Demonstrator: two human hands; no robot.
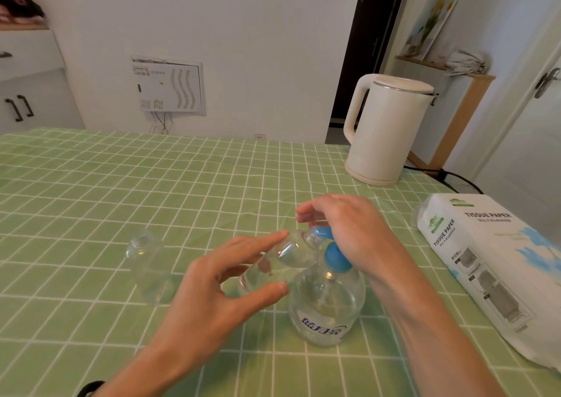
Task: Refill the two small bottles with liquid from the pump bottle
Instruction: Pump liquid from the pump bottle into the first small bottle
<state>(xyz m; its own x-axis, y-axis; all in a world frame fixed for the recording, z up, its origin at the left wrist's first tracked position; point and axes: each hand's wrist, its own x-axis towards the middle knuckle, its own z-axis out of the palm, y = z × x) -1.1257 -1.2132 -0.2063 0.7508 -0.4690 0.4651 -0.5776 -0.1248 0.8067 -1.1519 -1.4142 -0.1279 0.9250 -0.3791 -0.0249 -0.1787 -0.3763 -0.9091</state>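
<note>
Left hand (212, 284), centre of frame, pinches a small clear bottle (291, 254) between thumb and fingertips. The bottle is tilted, with its mouth touching the blue nozzle. Right hand (349, 229) curls over the blue pump head (335, 258) of the pump bottle (326, 311), which stands upright at lower centre and is partly filled with clear liquid. A second small bottle (148, 266) stands upright, well apart at left, untouched. All rest on a green checked cloth (121, 184). Kettle (382, 129) at upper right; tissue pack (485, 260) at right edge.
</note>
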